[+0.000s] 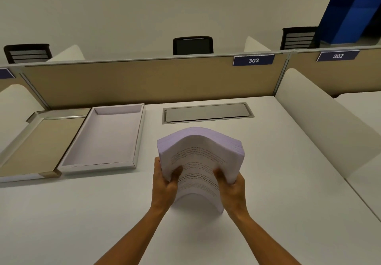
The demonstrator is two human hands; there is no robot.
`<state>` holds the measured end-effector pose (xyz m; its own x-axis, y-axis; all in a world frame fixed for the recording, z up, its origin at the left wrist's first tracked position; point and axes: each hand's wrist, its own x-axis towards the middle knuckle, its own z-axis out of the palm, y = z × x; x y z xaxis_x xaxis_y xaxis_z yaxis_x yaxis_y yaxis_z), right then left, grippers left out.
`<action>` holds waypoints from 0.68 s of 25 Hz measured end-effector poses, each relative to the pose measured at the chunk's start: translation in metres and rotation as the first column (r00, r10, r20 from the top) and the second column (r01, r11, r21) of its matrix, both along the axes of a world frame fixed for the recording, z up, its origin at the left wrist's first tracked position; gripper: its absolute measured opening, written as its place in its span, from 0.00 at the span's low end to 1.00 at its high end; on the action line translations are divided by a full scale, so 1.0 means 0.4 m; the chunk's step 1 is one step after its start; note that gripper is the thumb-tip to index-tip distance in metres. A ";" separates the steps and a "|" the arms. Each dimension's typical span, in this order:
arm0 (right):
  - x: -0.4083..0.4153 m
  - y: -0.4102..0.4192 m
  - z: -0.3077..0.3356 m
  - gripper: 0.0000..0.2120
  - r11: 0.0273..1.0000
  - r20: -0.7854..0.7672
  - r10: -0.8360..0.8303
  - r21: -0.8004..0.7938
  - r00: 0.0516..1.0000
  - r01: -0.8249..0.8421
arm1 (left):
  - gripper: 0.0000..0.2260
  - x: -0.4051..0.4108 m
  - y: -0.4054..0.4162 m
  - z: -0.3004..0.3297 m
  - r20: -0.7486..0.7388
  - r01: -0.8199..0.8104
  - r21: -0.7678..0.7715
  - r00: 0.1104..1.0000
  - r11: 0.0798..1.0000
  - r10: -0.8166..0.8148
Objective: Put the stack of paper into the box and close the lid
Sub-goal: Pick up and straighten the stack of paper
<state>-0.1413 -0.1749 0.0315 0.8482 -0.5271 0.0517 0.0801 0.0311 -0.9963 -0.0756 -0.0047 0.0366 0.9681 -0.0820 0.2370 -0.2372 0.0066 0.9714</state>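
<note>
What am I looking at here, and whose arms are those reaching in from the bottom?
There is no machine here. A person wears a camera on the head, looking forward and down, so the arms are their own. The left hand and right hand grip a thick stack of paper by its sides, thumbs on the printed top sheet, so that it bows upward above the white desk. To the left lie an open empty box and, beside it, its lid, inside facing up. Behind stand a partition and chairs.
</note>
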 end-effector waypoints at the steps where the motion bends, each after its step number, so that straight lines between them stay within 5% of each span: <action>1: -0.001 0.003 -0.006 0.24 1.000 0.005 0.002 -0.003 1.000 -0.002 | 0.23 0.004 0.003 -0.009 0.001 -0.009 0.019 1.000 1.000 0.009; 8: -0.002 0.017 -0.036 0.25 1.000 0.030 -0.025 -0.014 0.999 0.025 | 0.16 0.010 -0.004 -0.072 -0.089 -0.031 0.055 0.995 0.998 0.035; 17: 0.010 0.033 -0.013 0.13 0.983 0.033 -0.181 0.012 0.983 0.181 | 0.19 0.004 -0.009 -0.036 0.067 -0.063 0.112 0.996 0.992 0.056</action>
